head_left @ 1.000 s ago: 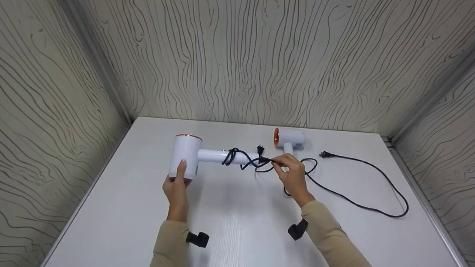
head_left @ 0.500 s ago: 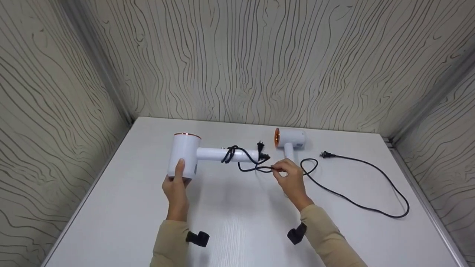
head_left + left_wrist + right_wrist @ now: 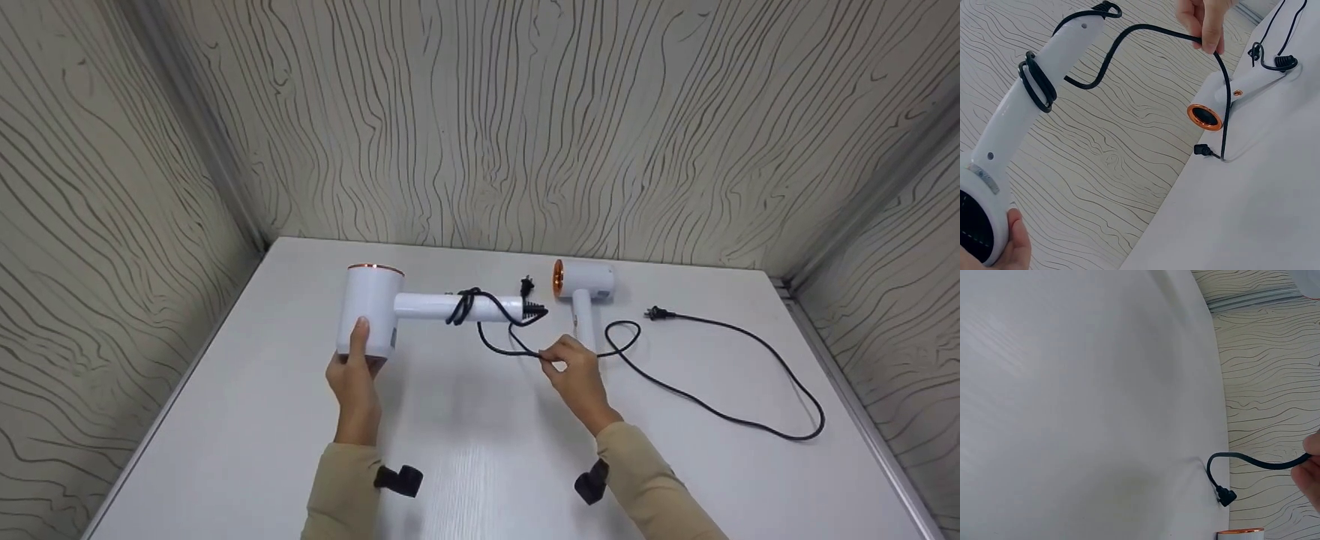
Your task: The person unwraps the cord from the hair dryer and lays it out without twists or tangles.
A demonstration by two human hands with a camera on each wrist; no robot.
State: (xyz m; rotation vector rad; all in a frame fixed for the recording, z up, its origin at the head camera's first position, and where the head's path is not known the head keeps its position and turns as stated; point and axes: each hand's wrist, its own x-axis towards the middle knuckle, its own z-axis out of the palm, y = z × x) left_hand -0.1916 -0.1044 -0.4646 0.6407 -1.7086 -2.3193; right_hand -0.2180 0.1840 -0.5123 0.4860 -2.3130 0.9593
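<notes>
My left hand (image 3: 355, 386) grips the barrel of a white hair dryer (image 3: 371, 307) with an orange rim, held above the table, its handle pointing right. A few turns of the black cord (image 3: 496, 349) wrap the handle, plainest in the left wrist view on the white handle (image 3: 1013, 126). My right hand (image 3: 579, 382) pinches a stretch of this cord below the handle's end, between thumb and fingers. In the head view the cord's plug (image 3: 526, 286) shows behind the handle; in the right wrist view the plug (image 3: 1226, 496) dangles from the pinched cord.
On the white table (image 3: 465, 465), a second white hair dryer (image 3: 589, 279) lies at the back, right of centre. Its black cord (image 3: 780, 360) loops across the right side, ending in a plug (image 3: 660, 313). Wood-patterned walls (image 3: 480, 127) stand behind and at both sides.
My right hand has moved toward me and slightly left, drawing a cord loop down from the handle's end. The held hair dryer has risen slightly in the view; my left hand keeps its grip.
</notes>
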